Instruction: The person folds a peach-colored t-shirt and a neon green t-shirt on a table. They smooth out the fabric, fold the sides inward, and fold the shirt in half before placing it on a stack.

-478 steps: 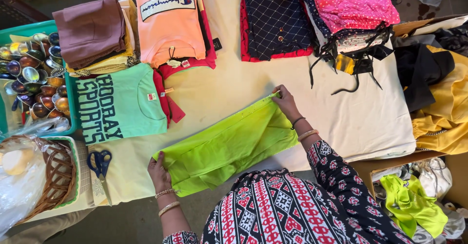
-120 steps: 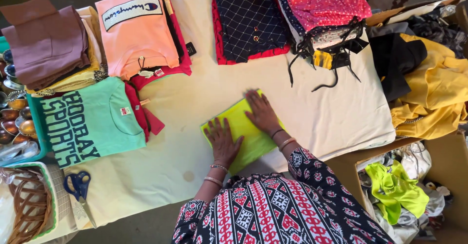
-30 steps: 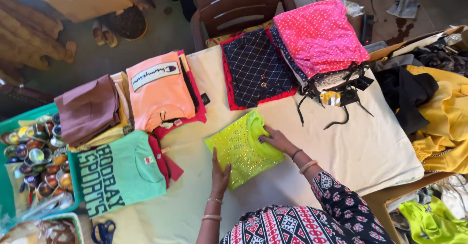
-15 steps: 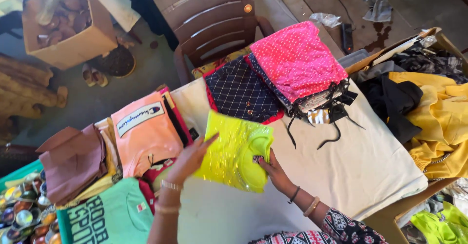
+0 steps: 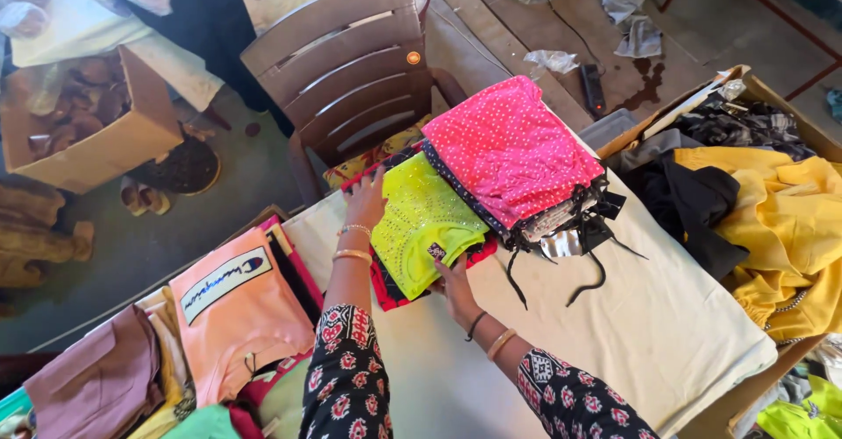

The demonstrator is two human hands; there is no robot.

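On stack: neon garment [image 5: 421, 224], both hands.

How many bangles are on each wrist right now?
3 show: two on the left wrist, one thin and one thicker, and one gold on the right wrist, beside a dark band. Others may be hidden.

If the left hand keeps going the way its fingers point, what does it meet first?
Probably the wooden chair beyond the table edge: the left hand, on the folded neon-yellow garment, points up-frame towards it. Depth is unclear.
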